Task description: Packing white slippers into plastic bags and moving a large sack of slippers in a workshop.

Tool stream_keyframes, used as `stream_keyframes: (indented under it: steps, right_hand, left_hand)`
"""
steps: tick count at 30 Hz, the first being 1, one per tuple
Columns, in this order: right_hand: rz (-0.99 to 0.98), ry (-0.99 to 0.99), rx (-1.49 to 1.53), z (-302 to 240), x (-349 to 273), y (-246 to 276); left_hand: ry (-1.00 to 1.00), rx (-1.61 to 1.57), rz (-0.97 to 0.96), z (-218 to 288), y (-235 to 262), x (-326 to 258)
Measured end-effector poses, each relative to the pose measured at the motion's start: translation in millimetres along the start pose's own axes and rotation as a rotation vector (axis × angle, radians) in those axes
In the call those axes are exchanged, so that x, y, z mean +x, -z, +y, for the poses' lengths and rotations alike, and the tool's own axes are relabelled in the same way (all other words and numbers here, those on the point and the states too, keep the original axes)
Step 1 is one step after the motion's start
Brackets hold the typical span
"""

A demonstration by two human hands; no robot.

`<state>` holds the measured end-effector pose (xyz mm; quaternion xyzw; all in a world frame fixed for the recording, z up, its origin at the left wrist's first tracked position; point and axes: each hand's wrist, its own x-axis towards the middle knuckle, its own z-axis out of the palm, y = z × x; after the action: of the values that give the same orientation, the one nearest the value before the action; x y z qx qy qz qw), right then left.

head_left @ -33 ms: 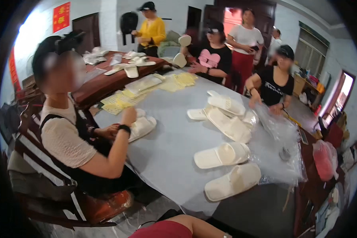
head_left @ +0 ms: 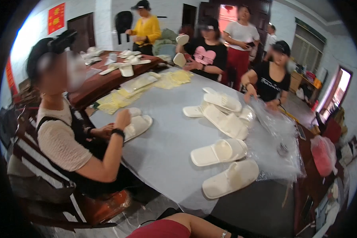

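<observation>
Neither of my hands is in view. One of my arms [head_left: 204,226], in a red sleeve [head_left: 162,230], crosses the lower edge and bends to the right. A bracelet [head_left: 224,234] circles its wrist, and the hand beyond is cut off. Nearest to this arm on the table lies a pair of cream open-toed slippers, the front slipper [head_left: 231,179] and the one behind it [head_left: 218,153]. Farther back, several more slippers [head_left: 226,121] are heaped over one another. Clear plastic bags [head_left: 275,146] lie to their right.
A seated person [head_left: 67,146] at the left handles slippers [head_left: 139,126] on the grey-covered table [head_left: 166,158]. Yellow printed sheets [head_left: 119,101] lie farther back. Another person [head_left: 271,79] touches the plastic bags; several others are behind. A wooden chair [head_left: 39,174] and a pink bag [head_left: 323,155] flank the table.
The whole view has shifted slightly, so the table and slippers sit a little farther left and higher. Slightly more of my wrist shows at the lower edge. The slippers keep their arrangement.
</observation>
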<state>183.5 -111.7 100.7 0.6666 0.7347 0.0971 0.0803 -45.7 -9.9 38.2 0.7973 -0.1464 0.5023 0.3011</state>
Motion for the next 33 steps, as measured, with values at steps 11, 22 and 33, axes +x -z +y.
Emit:
stream_keyframes:
  steps: [11,22,33]
  right_hand:
    - [0.745,-0.048,0.215,-7,62,208]
    - [0.762,0.275,0.119,-77,259,193]
    - [0.068,0.309,0.134,-118,358,17]
  left_hand:
    - [0.388,0.113,-0.257,-19,52,-26]
    - [0.945,0.788,0.047,-16,220,-74]
    - [1.421,1.253,0.059,-88,253,-116]
